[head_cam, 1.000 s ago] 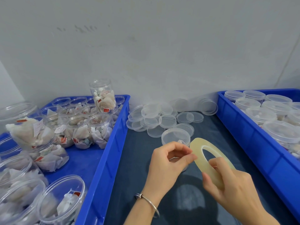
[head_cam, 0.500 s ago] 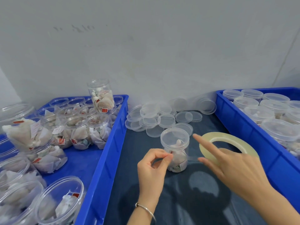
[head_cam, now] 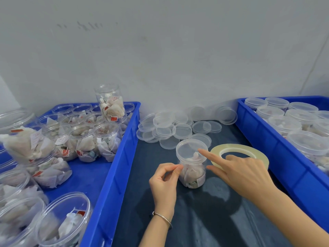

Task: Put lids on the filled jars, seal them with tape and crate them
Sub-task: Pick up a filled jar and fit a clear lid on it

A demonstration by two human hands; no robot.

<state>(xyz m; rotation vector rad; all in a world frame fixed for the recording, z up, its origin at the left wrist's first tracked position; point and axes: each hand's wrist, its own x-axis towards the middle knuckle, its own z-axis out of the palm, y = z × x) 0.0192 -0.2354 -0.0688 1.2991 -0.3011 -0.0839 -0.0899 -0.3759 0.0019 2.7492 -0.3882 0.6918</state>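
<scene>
Clear plastic jar (head_cam: 192,172), cylindrical, packed with pale sachets, upright on dark blue cloth (head_cam: 195,220) between two glossy blue crates. Translucent round lid (head_cam: 191,150) seated on top. Left hand (head_cam: 164,180) pinches something at jar's side, likely tape end; too clear to tell. Right hand (head_cam: 243,173) carries flat yellowish tape ring (head_cam: 239,154), index finger extended onto lid rim. Loose lids (head_cam: 170,130) heaped behind.

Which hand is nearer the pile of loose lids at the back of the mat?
Right. The right hand holds the tape roll and points its index finger over the jar's lid, just short of the loose lids. The left hand pinches beside the jar, lower and farther away.
</scene>
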